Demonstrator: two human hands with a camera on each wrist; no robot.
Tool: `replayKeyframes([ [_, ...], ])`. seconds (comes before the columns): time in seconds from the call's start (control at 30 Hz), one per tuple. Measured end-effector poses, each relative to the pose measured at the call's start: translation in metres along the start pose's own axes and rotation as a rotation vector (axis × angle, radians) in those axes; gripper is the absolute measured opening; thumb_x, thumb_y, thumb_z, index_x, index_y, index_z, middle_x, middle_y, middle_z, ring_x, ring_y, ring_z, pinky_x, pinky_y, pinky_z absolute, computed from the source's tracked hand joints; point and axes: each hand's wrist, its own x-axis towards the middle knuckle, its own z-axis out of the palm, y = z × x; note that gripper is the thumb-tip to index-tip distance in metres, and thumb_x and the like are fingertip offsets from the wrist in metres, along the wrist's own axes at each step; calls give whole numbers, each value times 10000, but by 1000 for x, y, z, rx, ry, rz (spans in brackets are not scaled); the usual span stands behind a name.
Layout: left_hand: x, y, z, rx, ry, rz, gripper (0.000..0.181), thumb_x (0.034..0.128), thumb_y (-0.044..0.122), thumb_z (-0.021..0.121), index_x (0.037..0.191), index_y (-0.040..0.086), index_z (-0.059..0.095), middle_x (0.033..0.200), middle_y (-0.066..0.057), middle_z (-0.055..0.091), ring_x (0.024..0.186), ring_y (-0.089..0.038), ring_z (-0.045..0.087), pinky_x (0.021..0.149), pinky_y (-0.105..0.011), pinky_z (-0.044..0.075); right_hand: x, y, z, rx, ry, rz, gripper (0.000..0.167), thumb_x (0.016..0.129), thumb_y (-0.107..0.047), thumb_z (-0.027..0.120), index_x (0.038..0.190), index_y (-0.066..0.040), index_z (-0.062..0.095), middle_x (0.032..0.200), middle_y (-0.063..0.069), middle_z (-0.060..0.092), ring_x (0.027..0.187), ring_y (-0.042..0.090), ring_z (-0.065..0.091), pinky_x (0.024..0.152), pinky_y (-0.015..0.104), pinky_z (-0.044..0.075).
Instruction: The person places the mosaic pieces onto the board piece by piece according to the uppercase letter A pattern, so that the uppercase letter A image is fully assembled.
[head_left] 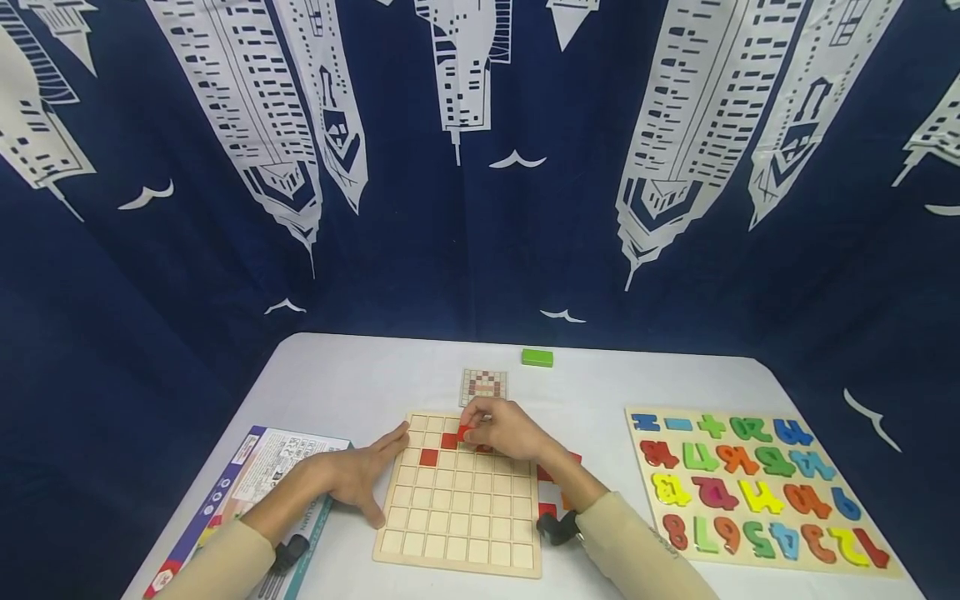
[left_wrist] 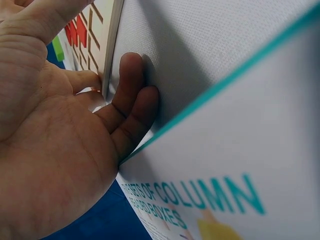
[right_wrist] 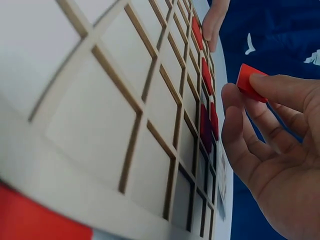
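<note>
A wooden grid board [head_left: 457, 570] lies flat in front of me, with several red tiles [head_left: 428, 457] set in squares of its far half. Above that far half, my right hand [head_left: 512, 429] pinches another red tile [right_wrist: 246, 82] between thumb and fingers; the right wrist view shows it raised off the board. My left hand [head_left: 356, 477] rests at the board's left edge, fingers spread and some loosely bent, gripping nothing. Beyond the board lies a small patterned card [head_left: 483, 385] with a grid printed on it. My right hand and forearm hide part of the board's far right corner.
Loose red and orange tiles [head_left: 548, 510] lie right of the board, partly under my right forearm. At left is a printed box [head_left: 255, 475], at right a number puzzle board [head_left: 765, 492] with colourful pieces. A green block [head_left: 537, 357] sits near the table's far edge.
</note>
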Motion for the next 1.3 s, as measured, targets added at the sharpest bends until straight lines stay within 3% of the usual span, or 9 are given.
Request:
replayKeyframes([
  [0.3,1,0,0,2,-8,-1,1253,517,391,858,1474,31,134,1545,-59,-74,1373,-284,162,1042,-446,295,3,-6,15,-37,-47,-14,136,795,-125,706,914,-136,642,778,-22,625,693,109,574,669,265,472],
  [0.7,1,-2,1,12,-12,-2,1262,520,425,850,1478,42,124,1545,-46,-80,1364,-271,193,1033,-438,313,9,-16,37,-97,-127,-32,116,797,-144,710,890,-157,641,697,-47,604,618,80,550,618,233,450],
  [0.93,0,-2,0,19,-8,9,1259,522,416,853,1476,35,126,1545,-52,-77,1358,-272,208,1027,-438,322,12,-18,45,-129,-147,-42,116,797,-129,708,885,-181,654,695,-50,604,644,62,565,660,220,453],
  [1.3,-1,-2,0,30,-5,10,1256,528,428,849,1475,32,126,1545,-67,-69,1350,-278,230,1026,-429,326,14,-21,53,-188,-147,-50,113,772,-123,730,820,-200,664,624,-70,603,567,49,529,572,202,440],
])
